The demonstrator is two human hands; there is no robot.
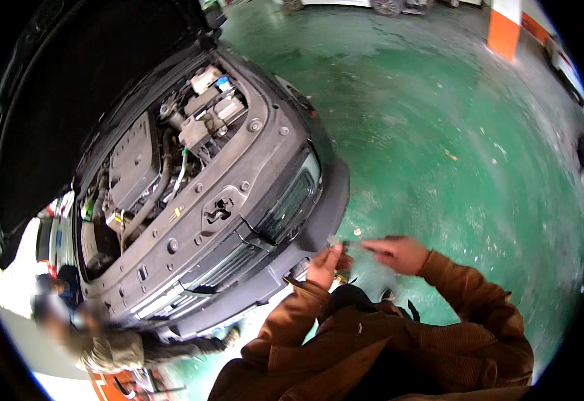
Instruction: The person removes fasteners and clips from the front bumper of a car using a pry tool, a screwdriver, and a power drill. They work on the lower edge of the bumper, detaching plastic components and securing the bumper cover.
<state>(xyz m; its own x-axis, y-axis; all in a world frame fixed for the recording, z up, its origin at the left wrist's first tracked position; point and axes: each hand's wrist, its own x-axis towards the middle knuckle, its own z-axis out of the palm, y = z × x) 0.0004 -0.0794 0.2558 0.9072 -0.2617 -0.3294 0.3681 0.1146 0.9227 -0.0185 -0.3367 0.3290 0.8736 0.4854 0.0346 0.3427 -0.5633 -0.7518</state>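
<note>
Brown sleeves (465, 284) cover the forearms of the person, who stands just in front of the car (188, 217), near the corner that bears the headlamp (295, 200). Off that corner, in front of the car's dark bumper (328, 217), the left hand (324, 266) has its grip closed around a small pale piece (333, 240), which shows above the thumb; the piece is too small and blurred to tell its exact kind. The right hand (399, 252), farther out from the car, reaches toward that piece with its index finger extended and the other fingers curled. Whether this second grip grasps anything, or touches the piece, I cannot tell.

On the car, the black hood (71, 100) stands open above the engine bay, where a grey engine cover (131, 164) and a blue cap (223, 83) show. A latch (219, 210) sits in the car's front panel. At the car's other front corner is a co-worker (114, 349) in a pale top, the head blurred. Green floor (439, 147) spreads beside the car, and well away from it stands an orange and white pillar (504, 33).
</note>
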